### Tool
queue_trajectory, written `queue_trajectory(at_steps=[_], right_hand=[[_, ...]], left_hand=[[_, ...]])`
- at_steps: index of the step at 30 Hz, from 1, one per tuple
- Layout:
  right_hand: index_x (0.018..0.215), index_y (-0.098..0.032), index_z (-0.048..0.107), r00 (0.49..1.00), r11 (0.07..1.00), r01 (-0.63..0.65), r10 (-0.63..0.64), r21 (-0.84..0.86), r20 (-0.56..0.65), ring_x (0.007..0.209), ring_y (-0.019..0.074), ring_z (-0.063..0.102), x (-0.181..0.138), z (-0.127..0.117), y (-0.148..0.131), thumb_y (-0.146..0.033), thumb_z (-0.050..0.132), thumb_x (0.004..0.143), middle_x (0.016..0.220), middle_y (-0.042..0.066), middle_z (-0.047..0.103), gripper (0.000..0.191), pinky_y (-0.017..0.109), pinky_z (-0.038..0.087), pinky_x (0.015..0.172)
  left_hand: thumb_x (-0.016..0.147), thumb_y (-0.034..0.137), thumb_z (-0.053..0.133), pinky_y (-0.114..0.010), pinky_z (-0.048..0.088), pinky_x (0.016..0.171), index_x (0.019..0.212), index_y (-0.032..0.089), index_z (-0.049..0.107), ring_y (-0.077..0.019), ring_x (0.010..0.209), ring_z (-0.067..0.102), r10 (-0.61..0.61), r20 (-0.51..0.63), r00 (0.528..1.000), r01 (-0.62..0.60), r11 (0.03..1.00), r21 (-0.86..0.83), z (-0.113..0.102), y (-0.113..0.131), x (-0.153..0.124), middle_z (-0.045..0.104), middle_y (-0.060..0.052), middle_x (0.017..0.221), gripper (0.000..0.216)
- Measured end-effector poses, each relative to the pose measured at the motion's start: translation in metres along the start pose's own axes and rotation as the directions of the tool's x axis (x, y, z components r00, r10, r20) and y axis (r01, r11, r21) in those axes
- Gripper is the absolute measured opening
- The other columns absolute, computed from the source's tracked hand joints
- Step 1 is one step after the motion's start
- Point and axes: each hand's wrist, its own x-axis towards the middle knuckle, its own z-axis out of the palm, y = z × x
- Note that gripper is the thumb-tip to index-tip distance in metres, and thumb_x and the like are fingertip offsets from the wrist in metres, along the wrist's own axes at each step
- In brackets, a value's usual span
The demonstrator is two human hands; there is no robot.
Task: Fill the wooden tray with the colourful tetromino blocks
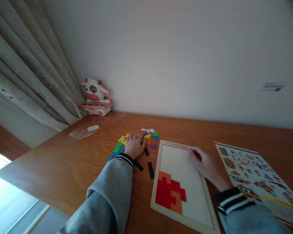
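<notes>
My left hand (134,146) reaches over a scatter of coloured puzzle pieces, fingers apart and pointing down among them; its fingertips are partly hidden. Around it lie green pieces (117,147), yellow pieces (122,139), a purple piece (154,146) and several black strips (150,170). My right hand (199,159) is at the upper right corner of a wooden puzzle board (154,195), its fingers curled against the frame. In the board's lower left, red pieces (163,193) and orange pieces (177,203) lie fitted together on the pale base.
A printed pattern sheet (256,182) lies right of the board. A clear plastic bag (80,132) with a white label is at the left, before a toy cow (95,96) with a keyboard. The wooden table (63,169) meets the wall behind; a curtain (31,65) hangs at the left.
</notes>
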Motion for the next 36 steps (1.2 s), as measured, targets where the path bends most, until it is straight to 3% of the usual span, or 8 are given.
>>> queue_trajectory(at_steps=[8, 14, 19, 25, 31, 36], right_hand=[[0.104, -0.017, 0.066, 0.999, 0.999, 0.027, -0.026, -0.024, 0.020, 0.089, 0.0231, 0.066, -0.003, -0.002, -0.003, -0.038, 0.045, 0.095, 0.101, 0.010, 0.072, 0.030, 0.037, 0.051, 0.081], [0.104, -0.019, 0.066, 0.998, 0.998, 0.058, -0.058, -0.014, 0.010, 0.086, 0.0222, 0.067, -0.003, -0.004, -0.004, -0.038, 0.045, 0.095, 0.099, 0.009, 0.073, 0.029, 0.035, 0.051, 0.078], [0.103, -0.019, 0.066, 0.997, 0.997, 0.076, -0.076, -0.021, 0.014, 0.088, 0.0223, 0.067, -0.003, -0.004, -0.002, -0.039, 0.045, 0.095, 0.099, 0.009, 0.073, 0.030, 0.035, 0.052, 0.080], [0.102, -0.019, 0.067, 0.999, 0.999, 0.051, -0.051, 0.002, 0.017, 0.089, 0.0220, 0.067, -0.003, -0.004, -0.002, -0.038, 0.045, 0.096, 0.102, 0.009, 0.073, 0.031, 0.035, 0.051, 0.081], [0.102, -0.018, 0.067, 0.998, 0.998, 0.057, -0.057, -0.009, 0.007, 0.086, 0.0219, 0.066, -0.003, -0.004, -0.004, -0.038, 0.044, 0.096, 0.099, 0.009, 0.073, 0.031, 0.036, 0.051, 0.079], [0.101, -0.019, 0.065, 0.999, 0.999, 0.051, -0.051, -0.005, -0.017, 0.082, 0.0202, 0.065, -0.004, -0.005, -0.008, -0.040, 0.043, 0.096, 0.096, 0.008, 0.072, 0.031, 0.033, 0.052, 0.075]], left_hand=[[0.094, 0.045, 0.052, -0.048, 0.041, 0.102, 0.115, 0.023, 0.068, -0.0296, 0.113, 0.055, -0.018, -0.013, 1.000, 0.018, 1.000, 0.002, -0.004, -0.006, 0.001, 0.060, -0.011, 0.121, 0.035], [0.084, 0.038, 0.068, -0.044, 0.043, 0.107, 0.109, 0.020, 0.070, -0.0275, 0.117, 0.054, -0.017, -0.139, 0.990, -0.008, 0.984, -0.176, 0.003, -0.016, 0.007, 0.056, -0.011, 0.120, 0.031], [0.081, 0.027, 0.068, -0.042, 0.047, 0.106, 0.105, 0.018, 0.072, -0.0259, 0.115, 0.058, -0.019, -0.199, 0.980, -0.045, 0.949, -0.312, 0.005, -0.020, 0.011, 0.055, -0.011, 0.123, 0.025], [0.083, 0.017, 0.059, -0.037, 0.054, 0.098, 0.100, 0.018, 0.073, -0.0228, 0.105, 0.065, -0.010, -0.170, 0.985, -0.055, 0.925, -0.376, 0.005, -0.020, 0.011, 0.065, -0.009, 0.112, 0.022], [0.088, 0.021, 0.056, -0.037, 0.055, 0.096, 0.113, 0.020, 0.067, -0.0210, 0.104, 0.068, 0.008, -0.146, 0.989, -0.072, 0.895, -0.439, -0.001, -0.014, 0.008, 0.072, -0.006, 0.112, 0.028], [0.083, 0.029, 0.067, -0.035, 0.059, 0.087, 0.117, 0.019, 0.066, -0.0220, 0.102, 0.068, -0.033, -0.125, 0.992, -0.054, 0.775, -0.629, -0.006, -0.001, 0.004, 0.072, -0.008, 0.114, 0.036]])
